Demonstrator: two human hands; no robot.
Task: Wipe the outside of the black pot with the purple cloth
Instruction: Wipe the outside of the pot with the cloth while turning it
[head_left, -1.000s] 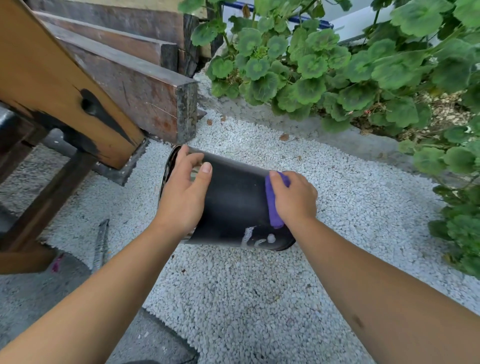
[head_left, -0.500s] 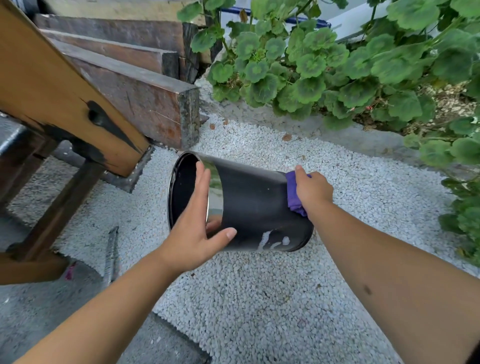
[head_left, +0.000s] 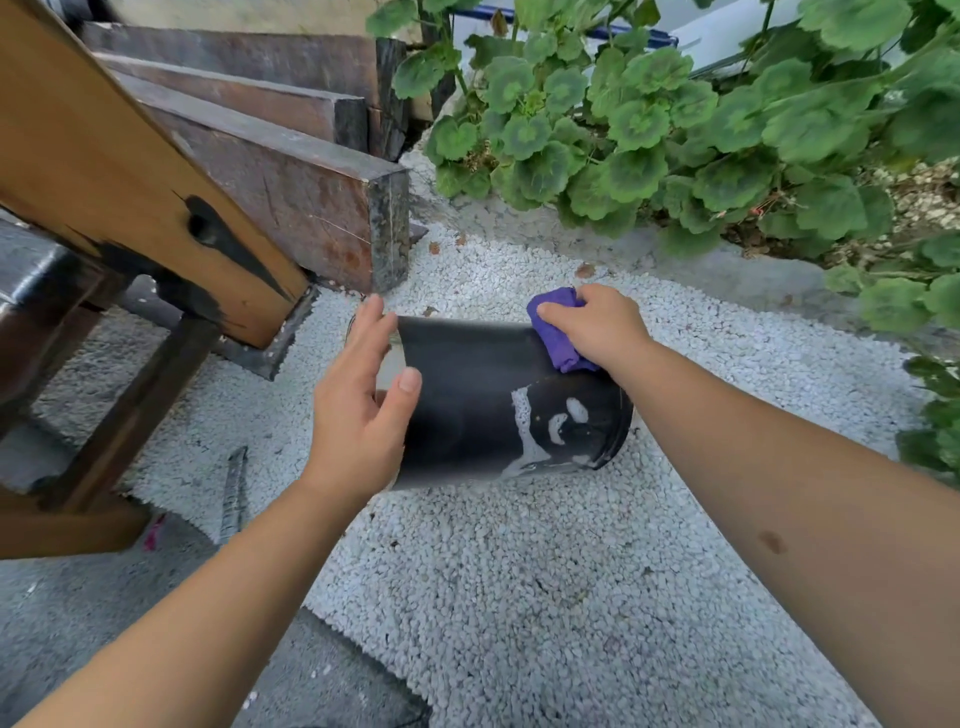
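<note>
The black pot lies on its side over white gravel, its open mouth to the left and its base to the right. White smears mark its wall near the base. My left hand grips the rim end, thumb on the outer wall and fingers over the mouth. My right hand presses the bunched purple cloth against the top of the pot near its base. The pot's mouth is hidden behind my left hand.
Stacked wooden beams and a slanted wooden plank stand close at the left. Green leafy plants fill the back and right. White gravel covers the ground, with a grey concrete slab at the lower left.
The pot has turned so its mouth faces away from me. My left hand shifted its hold on the rim. My right hand slid the cloth up onto the top of the pot.
</note>
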